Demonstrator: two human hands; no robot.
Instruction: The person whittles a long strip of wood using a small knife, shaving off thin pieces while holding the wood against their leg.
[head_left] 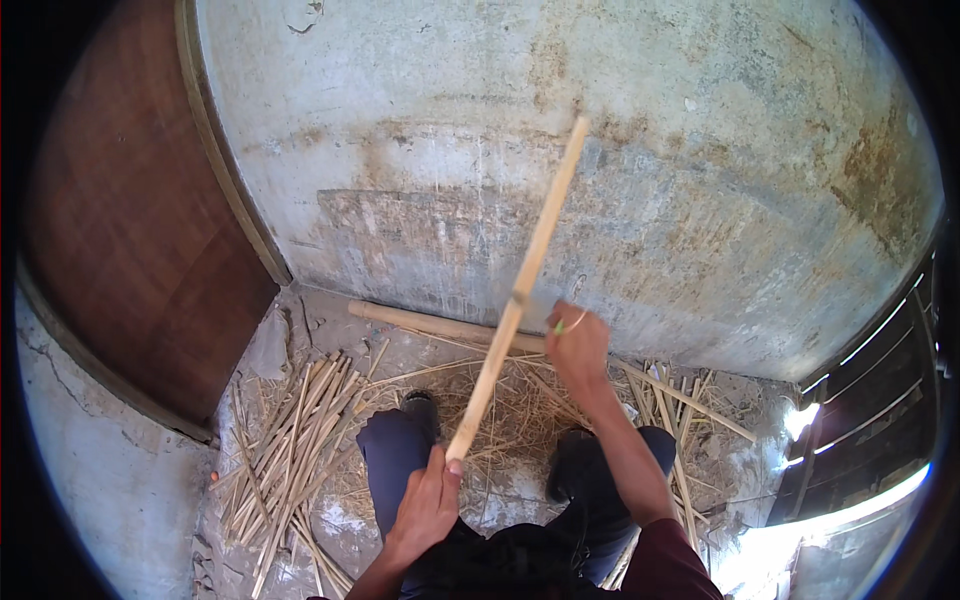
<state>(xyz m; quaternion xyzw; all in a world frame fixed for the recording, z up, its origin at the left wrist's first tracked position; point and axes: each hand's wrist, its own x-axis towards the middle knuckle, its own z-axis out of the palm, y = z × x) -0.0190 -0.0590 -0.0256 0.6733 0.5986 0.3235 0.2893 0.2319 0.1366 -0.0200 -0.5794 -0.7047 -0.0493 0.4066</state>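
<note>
The bamboo strip (536, 250), raised before the wall (420, 70), seems unfinished, its lower end clamped by the left hand's (425, 508) fingers, while the right hand's (581, 350) fingers close on a small green thing (559, 328) (too blurred to name) and thin sticks (300, 430), perhaps finished, lie on the floor (495, 508).

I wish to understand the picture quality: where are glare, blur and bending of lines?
Head view: strong glare at lower right, by the dark slatted wall; motion-like blur between the right hand and the pale wooden strip; the door frame bows at left; corners go black.
</note>
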